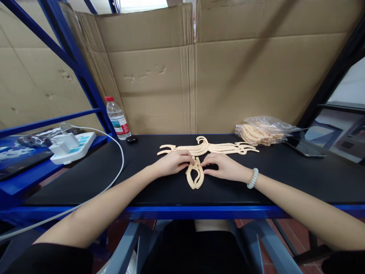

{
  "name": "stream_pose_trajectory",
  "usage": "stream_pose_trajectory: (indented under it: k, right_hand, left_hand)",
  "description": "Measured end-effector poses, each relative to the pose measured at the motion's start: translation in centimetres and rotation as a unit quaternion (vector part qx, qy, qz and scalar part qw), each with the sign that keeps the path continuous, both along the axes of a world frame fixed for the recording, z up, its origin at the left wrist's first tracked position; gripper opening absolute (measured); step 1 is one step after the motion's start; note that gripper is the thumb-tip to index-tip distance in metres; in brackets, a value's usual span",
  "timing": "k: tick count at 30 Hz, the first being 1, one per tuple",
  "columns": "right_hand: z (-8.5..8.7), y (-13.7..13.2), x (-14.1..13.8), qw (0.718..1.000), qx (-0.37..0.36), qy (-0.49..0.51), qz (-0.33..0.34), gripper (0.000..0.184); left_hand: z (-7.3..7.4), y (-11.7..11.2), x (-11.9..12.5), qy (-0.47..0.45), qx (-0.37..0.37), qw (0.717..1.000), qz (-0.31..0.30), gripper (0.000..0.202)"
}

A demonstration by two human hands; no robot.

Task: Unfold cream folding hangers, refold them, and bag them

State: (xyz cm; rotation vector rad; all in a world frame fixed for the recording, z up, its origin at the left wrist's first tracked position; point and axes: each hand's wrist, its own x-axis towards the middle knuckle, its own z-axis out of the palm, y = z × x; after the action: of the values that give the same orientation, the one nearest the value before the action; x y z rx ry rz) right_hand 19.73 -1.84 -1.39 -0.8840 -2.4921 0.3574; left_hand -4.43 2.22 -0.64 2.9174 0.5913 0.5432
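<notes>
A cream plastic folding clothes hanger point(200, 179) lies folded into a narrow loop on the black tabletop, near the front edge. At its upper left, my left hand point(174, 163) has its fingers bent onto the hanger. My right hand point(225, 166), with a pale beaded bracelet on the wrist, grips the upper right side between curved fingers and thumb. Just behind both hands lie several unfolded hangers point(222, 147) stacked together, their hook parts in the middle. Some of my fingertips are hidden against the folded hanger.
A clear bag of more cream hanger parts point(256, 131) is at the back right, by a phone-like dark slab point(305, 146). At the back left stand a water bottle point(118, 120) and a small black object point(131, 139). A white power strip point(74, 148) trails a cable leftward.
</notes>
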Motion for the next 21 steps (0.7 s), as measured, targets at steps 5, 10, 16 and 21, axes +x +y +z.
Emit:
stream_pose_trajectory:
  k: [5,10,16,21]
  right_hand:
    - [0.8,0.1,0.8,0.999,-0.026,-0.028,-0.020,0.013]
    - [2.1,1.4,3.7,0.984,-0.113,-0.132,-0.040,0.019]
    - [2.9,3.2,7.2,0.965,-0.189,-0.173,-0.049,0.032]
    - [3.8,3.2,9.0,0.946,-0.261,-0.182,-0.058,0.040]
  left_hand:
    - [1.2,-0.2,-0.6,0.003,0.044,0.996,0.078,0.024]
    - [3.6,0.6,-2.7,0.064,0.085,0.956,0.272,0.022]
    - [4.5,1.1,-3.8,0.136,0.087,0.930,0.329,0.024]
    - [4.2,0.6,-3.3,0.170,0.058,0.932,0.316,0.028]
